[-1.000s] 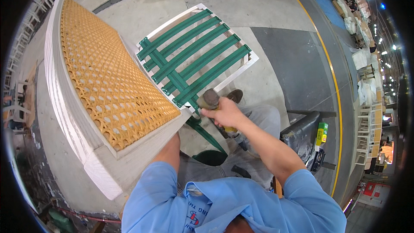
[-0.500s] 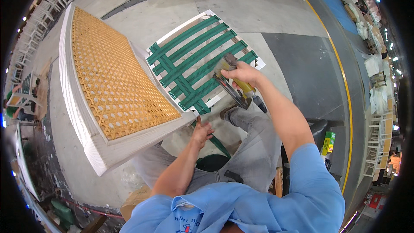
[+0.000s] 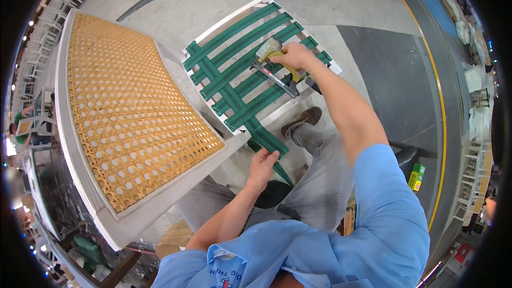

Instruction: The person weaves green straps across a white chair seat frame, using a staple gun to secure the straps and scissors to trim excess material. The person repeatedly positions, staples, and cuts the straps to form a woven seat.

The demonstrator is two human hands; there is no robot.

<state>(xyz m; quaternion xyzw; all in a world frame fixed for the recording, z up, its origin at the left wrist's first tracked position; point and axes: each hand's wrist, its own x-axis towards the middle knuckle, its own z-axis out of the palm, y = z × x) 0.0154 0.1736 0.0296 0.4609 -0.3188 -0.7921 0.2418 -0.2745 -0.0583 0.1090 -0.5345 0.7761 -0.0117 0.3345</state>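
In front of me is a whitish wooden chair frame with a woven cane back (image 3: pixel 133 106) on the left. Green webbing straps (image 3: pixel 234 24) run across its seat, and one crossing strap (image 3: pixel 226 93) weaves through them. My left hand (image 3: pixel 261 168) pinches the loose end of that crossing strap (image 3: pixel 268 140), which sticks out past the near seat rail. My right hand (image 3: pixel 293 58) is wrapped round a yellow-green pneumatic staple gun (image 3: pixel 272 50), held over the straps in the middle of the seat. Whether its nose touches a strap I cannot tell.
A dark shoe (image 3: pixel 301 120) of mine is beside the seat's near edge. A green and yellow box (image 3: pixel 416 177) lies to the right by my leg. White chair frames (image 3: pixel 472 173) stand along the right, and more are at the far left. Another person works at the left edge.
My left hand has gone from open fingers under the near rail to pinching the crossing strap's end, now pulled out toward me. The staple gun has moved slightly left and farther over the seat.
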